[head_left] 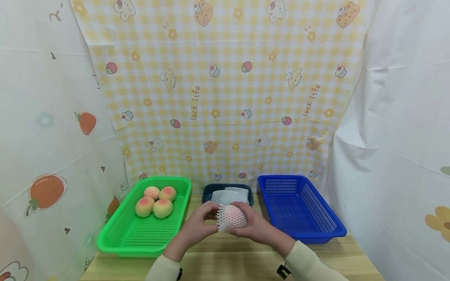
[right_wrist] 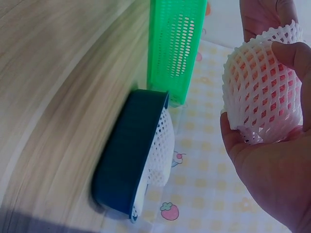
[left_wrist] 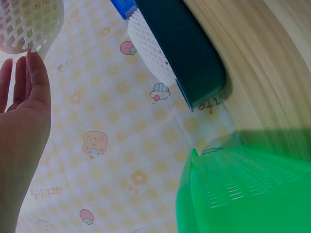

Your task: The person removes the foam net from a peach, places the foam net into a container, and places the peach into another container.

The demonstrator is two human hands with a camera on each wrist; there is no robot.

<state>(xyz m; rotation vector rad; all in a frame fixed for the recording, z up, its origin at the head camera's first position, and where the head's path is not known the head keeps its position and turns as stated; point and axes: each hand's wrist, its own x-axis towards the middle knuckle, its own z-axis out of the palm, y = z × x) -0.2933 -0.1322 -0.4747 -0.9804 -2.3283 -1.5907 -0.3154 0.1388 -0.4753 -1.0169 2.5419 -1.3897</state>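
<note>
A peach sits inside a white foam net sleeve, held up over the table in front of me. My right hand grips the sleeved peach from the right, thumb and fingers curled round it. At the sleeve's left end, my left hand holds the net's edge between thumb and fingers. In the left wrist view, the fingertips of that hand meet the net's rim. Behind the hands stands a dark teal tray with more flat foam net sleeves in it.
On the left, a green basket holds several peaches towards its back. A blue basket stands on the right. All three containers rest on a wooden table, with a checked cloth hanging behind.
</note>
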